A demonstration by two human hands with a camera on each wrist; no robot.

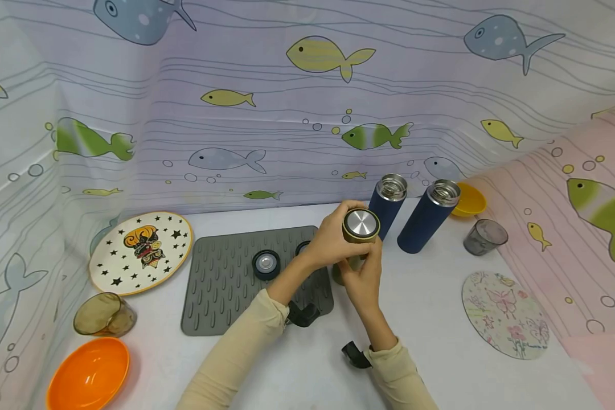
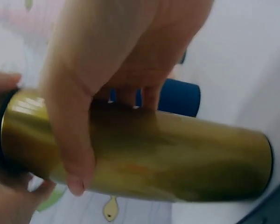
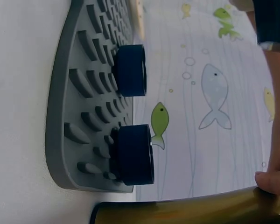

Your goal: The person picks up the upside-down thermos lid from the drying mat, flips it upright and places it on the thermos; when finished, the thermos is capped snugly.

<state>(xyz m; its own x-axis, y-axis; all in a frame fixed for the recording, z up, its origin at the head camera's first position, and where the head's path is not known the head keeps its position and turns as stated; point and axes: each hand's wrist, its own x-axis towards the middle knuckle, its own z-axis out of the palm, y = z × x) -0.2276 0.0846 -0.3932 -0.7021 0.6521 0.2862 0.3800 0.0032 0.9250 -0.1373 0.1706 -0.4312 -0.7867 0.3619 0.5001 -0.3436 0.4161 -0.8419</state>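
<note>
- Gold insulated flask: cap end up, beside the grey drying mat; whether its base touches the table I cannot tell
- Left hand: fingers curled round the silver-topped cap
- Right hand: thumb and fingers wrapped lower down
- Probably rigid, fairly heavy, slick, hardly fragile; best gripped mid-height and at the cap
- No brand or writing readable

The mat, bearing two lids, lies left of the held bottle.

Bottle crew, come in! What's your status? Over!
Left hand holding gold bottle near the top. Right hand gripping its body. Blue bottle close behind, apparently nothing blocking.
</note>
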